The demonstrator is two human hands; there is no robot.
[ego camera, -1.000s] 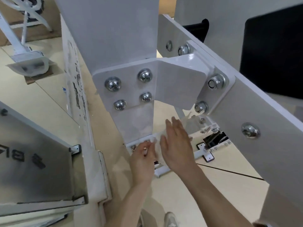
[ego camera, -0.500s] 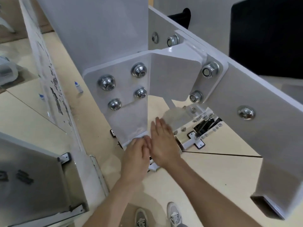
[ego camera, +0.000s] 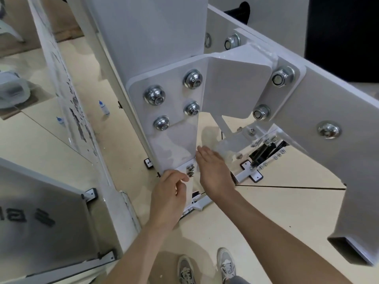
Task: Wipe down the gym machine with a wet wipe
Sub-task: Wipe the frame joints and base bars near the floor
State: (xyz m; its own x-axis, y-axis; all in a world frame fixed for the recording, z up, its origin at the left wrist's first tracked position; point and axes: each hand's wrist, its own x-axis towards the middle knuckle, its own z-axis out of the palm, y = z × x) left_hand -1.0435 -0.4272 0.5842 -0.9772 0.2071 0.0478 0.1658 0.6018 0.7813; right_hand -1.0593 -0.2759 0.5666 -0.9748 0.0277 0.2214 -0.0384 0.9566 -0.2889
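Now both hands sit low on the upright post

Now the two hands are down at the foot of the white upright post point(ego camera: 155, 33) of the gym machine, lower on it than a second ago, when they were level with the bottom edge of the bolted joint plate point(ego camera: 170, 103). Since then the view has also swung, so the small floor bolts point(ego camera: 190, 171) at the base are in sight between the hands.

The left hand point(ego camera: 170, 193) is curled, fingers bunched against the front face near the base; I cannot tell whether it is pinching anything. The right hand point(ego camera: 215, 171) is flat and stretched out, palm pressed toward the post's side edge, fingers pointing up. The wet wipe itself I cannot see; if it is there, it is hidden under one of the palms, most likely the flat right one.

Damp-looking patches point(ego camera: 174, 146) show on the post just above the hands. To my eye that means the upper stretch is already wiped and the pass is nearing the base, with the slanted beam point(ego camera: 338, 111) and its bolts point(ego camera: 328, 130) possibly still to be done.
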